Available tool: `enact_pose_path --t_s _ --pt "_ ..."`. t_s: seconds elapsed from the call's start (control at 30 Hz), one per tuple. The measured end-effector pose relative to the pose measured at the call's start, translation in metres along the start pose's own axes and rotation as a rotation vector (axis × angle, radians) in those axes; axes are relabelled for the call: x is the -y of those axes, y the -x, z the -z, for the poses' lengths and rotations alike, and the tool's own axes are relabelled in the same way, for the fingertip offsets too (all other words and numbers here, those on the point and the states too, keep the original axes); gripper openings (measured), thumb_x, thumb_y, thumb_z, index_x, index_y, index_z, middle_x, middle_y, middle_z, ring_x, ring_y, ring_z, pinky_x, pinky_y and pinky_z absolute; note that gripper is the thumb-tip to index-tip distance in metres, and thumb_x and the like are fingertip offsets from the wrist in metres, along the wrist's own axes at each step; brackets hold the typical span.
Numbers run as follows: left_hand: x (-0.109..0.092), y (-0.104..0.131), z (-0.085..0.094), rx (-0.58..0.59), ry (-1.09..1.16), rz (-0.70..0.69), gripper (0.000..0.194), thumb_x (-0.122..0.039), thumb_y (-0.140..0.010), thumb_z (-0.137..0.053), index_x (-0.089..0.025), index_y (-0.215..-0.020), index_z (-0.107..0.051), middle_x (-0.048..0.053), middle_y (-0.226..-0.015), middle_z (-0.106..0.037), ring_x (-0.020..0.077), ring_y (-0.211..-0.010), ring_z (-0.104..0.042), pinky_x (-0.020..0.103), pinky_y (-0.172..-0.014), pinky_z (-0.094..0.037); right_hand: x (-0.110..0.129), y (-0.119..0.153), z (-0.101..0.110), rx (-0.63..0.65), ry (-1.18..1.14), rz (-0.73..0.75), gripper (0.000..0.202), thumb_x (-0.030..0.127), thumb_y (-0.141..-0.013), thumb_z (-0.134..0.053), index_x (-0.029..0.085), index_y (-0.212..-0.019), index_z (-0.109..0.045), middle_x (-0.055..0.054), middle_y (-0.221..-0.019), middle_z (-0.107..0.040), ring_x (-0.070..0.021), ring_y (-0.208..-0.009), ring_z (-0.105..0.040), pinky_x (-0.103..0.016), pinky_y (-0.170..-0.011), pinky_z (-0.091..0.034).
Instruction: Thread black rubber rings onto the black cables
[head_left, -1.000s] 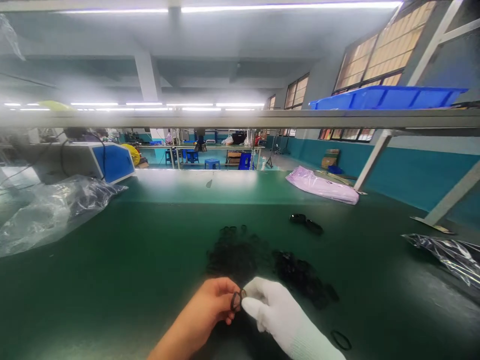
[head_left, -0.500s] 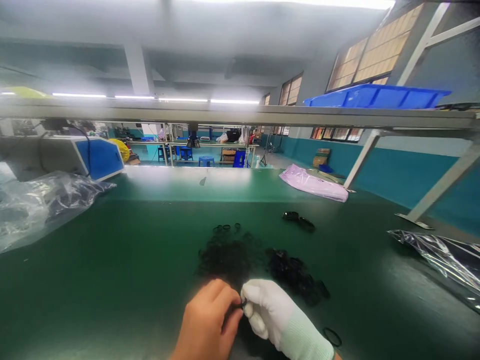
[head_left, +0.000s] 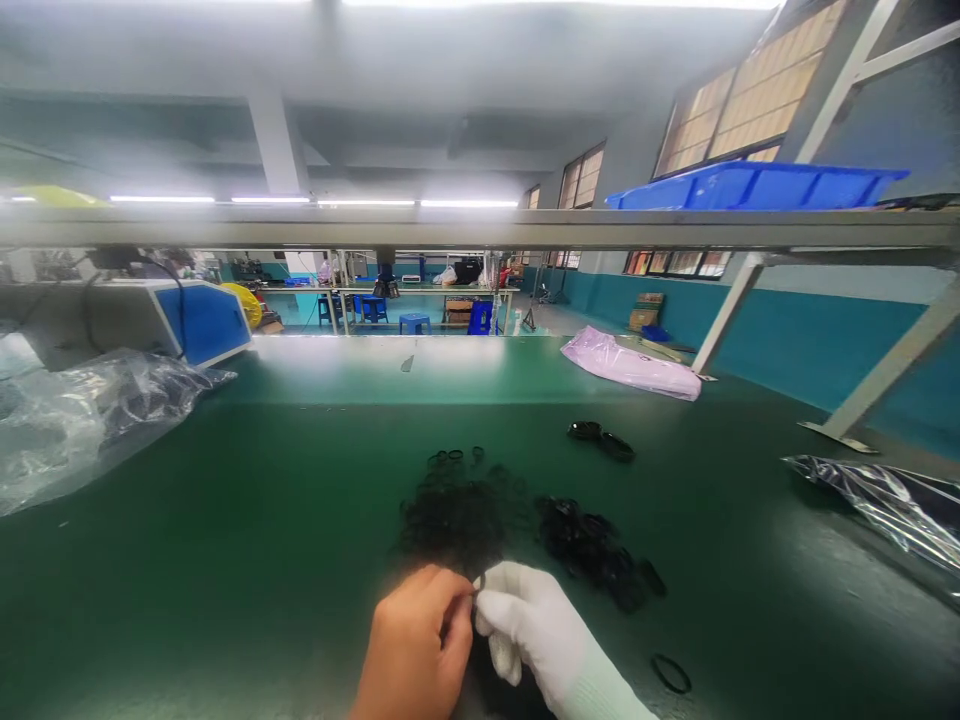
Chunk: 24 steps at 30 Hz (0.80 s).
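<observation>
My bare left hand (head_left: 420, 635) and my right hand (head_left: 529, 620), in a white glove, meet at the bottom middle. Their fingertips pinch a small black ring (head_left: 480, 583) between them, mostly covered by the fingers. Beyond the hands lies a blurred pile of small black rings (head_left: 454, 515). To its right is a second heap of black rings (head_left: 589, 545), which look thicker. One larger black ring (head_left: 670, 673) lies alone at the lower right. Two black bundles (head_left: 600, 440) sit farther back. More dark material shows beneath my hands, too blurred to make out.
The green tabletop (head_left: 225, 530) carries a clear plastic bag (head_left: 97, 410) and a blue-grey machine (head_left: 202, 318) at left. A pink plastic-wrapped packet (head_left: 630, 362) lies at the back, a shiny bag (head_left: 885, 505) at right. Overhead, a shelf (head_left: 480, 228) holds a blue tray (head_left: 757, 187).
My gloved fingers have shifted their grip, with the thumb now pressed over the ring. Both hands stay together in almost the same place; the heaps look unchanged.
</observation>
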<state>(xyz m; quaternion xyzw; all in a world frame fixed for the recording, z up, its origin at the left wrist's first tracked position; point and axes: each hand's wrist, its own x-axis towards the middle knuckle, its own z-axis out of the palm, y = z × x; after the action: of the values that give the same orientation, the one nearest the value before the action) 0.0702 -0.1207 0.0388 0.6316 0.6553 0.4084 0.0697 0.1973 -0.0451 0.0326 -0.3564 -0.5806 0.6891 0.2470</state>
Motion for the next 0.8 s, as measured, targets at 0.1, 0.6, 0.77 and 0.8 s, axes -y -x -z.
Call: enact_pose_path --t_s 0.1,0.6,0.77,0.8 --pt "-0.002 -0.001 0.000 0.041 0.016 0.064 0.022 -0.016 -0.083 -0.044 -0.021 -0.075 -0.064 0.001 -0.071 -0.064 0.0142 -0.065 -0.058 0.022 -0.060 -0.040 0.005 0.001 -0.004 -0.086 0.176 -0.032 0.009 0.024 -0.066 -0.048 0.018 -0.059 -0.047 0.006 -0.033 -0.041 -0.0071 -0.030 -0.036 -0.017 -0.034 -0.025" --pt "0.022 -0.023 0.044 -0.019 0.072 0.485 0.018 -0.035 -0.078 -0.046 -0.021 -0.072 -0.057 -0.002 -0.065 -0.059 0.0157 -0.065 -0.054 0.025 -0.061 -0.037 0.041 0.011 0.020 0.003 0.273 -0.001 0.006 0.021 -0.062 -0.041 0.018 -0.065 -0.046 0.006 -0.044 -0.044 -0.0068 -0.036 -0.036 -0.020 -0.039 -0.026" --pt "0.028 -0.030 0.058 0.214 -0.423 0.499 0.021 -0.032 -0.085 -0.041 -0.027 -0.079 -0.061 -0.001 -0.079 -0.064 0.0192 -0.071 -0.057 0.026 -0.057 -0.031 0.060 0.008 0.035 -0.210 0.850 0.110 0.013 0.021 -0.076 -0.039 0.020 -0.064 -0.040 0.004 -0.054 -0.045 -0.0097 -0.051 -0.042 -0.021 -0.051 -0.031" --pt "0.025 -0.031 0.057 0.247 -0.490 0.487 0.023 -0.033 -0.086 -0.040 -0.028 -0.081 -0.062 -0.001 -0.083 -0.065 0.0199 -0.073 -0.058 0.026 -0.056 -0.030 0.062 0.006 0.034 -0.227 0.923 0.118 0.014 0.021 -0.078 -0.040 0.020 -0.063 -0.041 0.003 -0.058 -0.047 -0.0105 -0.054 -0.042 -0.022 -0.052 -0.030"
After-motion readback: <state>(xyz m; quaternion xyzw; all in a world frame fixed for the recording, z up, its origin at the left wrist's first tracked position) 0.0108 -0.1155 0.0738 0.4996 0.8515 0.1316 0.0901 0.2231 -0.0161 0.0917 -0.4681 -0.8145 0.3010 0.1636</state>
